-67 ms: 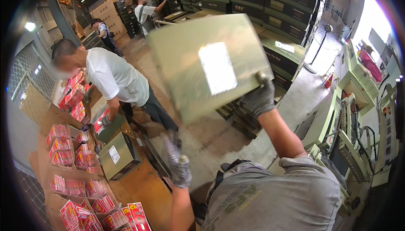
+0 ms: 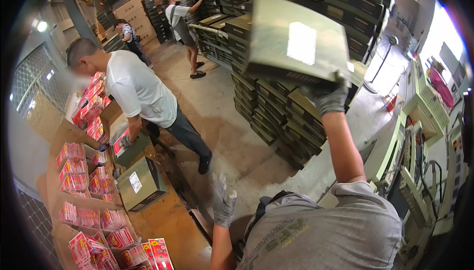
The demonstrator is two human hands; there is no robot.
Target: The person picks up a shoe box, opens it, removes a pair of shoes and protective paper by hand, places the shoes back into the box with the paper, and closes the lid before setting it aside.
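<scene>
A flat green box (image 2: 274,38) with a white label on its top is held up at the upper right. My right hand (image 2: 332,96), in a grey glove, grips it by its near right corner, thumb up on the lid edge and fingers underneath. Behind and below the box rise stacks of similar dark green boxes (image 2: 276,107). My left hand (image 2: 223,202), also gloved, is raised near the table's right edge, fingers spread, touching nothing. A similar green box (image 2: 148,191) lies on the wooden table to its left.
Cardboard trays of red-and-white packets (image 2: 74,215) cover the left of the wooden table (image 2: 170,225). A co-worker in a white shirt (image 2: 138,82) bends over an open box there. Two more people stand farther back. Pale machinery (image 2: 424,107) lines the right side.
My right hand has carried the green box to the right and away over the stacks, and its dark near side now shows. My left hand has shifted slightly right and down.
</scene>
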